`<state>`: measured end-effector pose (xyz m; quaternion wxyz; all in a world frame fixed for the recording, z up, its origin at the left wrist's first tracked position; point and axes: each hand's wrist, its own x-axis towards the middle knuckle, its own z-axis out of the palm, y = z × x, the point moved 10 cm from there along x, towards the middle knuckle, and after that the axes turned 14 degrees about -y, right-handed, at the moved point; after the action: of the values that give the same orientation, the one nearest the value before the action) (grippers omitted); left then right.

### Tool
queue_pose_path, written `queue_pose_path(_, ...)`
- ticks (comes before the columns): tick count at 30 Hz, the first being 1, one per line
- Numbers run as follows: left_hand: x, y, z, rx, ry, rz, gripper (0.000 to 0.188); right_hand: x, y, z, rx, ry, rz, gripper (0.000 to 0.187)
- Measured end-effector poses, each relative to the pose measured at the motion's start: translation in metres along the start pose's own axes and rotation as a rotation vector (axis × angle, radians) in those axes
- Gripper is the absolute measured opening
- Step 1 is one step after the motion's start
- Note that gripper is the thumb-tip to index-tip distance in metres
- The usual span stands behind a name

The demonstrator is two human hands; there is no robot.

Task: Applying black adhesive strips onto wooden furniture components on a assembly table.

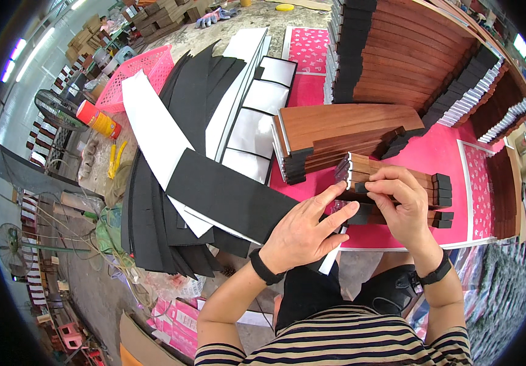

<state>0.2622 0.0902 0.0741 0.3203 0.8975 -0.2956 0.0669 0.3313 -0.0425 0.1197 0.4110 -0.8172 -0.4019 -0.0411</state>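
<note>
My left hand (306,235) has its fingers apart, the index fingertip at the left end of a short stack of brown wood-look pieces (409,177) with black ends. A white strip (332,253) shows beneath that hand's fingers. At the front of the same stack, my right hand (402,198) pinches a small black piece (359,188) between thumb and index finger. Another dark piece (367,213) with a black end lies just below the stack. Left of my left hand, a wide black strip (232,195) lies across a white strip (156,125).
Black strips (165,213) lie fanned at the left, near white sheets (263,97). Brown curved pieces (351,125) sit on the pink tabletop (443,146), with taller stacks (412,52) behind. A pink basket (162,64), red-yellow can (99,119), yellow scissors (116,160) and fan (58,110) are farther left.
</note>
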Motion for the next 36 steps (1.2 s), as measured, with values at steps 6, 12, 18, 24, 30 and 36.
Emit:
queue_pose_path(6, -0.002, 0.0, 0.0, -0.004, 0.011, 0.014, 0.068, 0.001, -0.001, 0.006, -0.047, -0.012, -0.005, 0.021)
queue_pose_path(12, -0.001, 0.001, 0.0, -0.012, 0.014, 0.027, 0.068, 0.001, 0.006, 0.007, -0.023, -0.03, 0.03, 0.021)
queue_pose_path(18, -0.001, 0.0, -0.001, -0.007, 0.007, 0.018, 0.069, 0.002, 0.005, 0.008, -0.022, -0.042, 0.034, 0.021)
queue_pose_path(24, 0.0, 0.0, -0.001, -0.02, 0.015, 0.029, 0.07, 0.0, 0.01, 0.01, -0.006, -0.025, 0.058, 0.021)
queue_pose_path(30, -0.001, 0.001, -0.001, -0.028, 0.014, 0.026, 0.071, 0.0, 0.007, 0.009, -0.012, -0.036, 0.055, 0.02)
queue_pose_path(36, -0.001, 0.001, -0.002, -0.018, 0.017, 0.025, 0.071, 0.0, 0.007, 0.009, -0.017, -0.04, 0.058, 0.019)
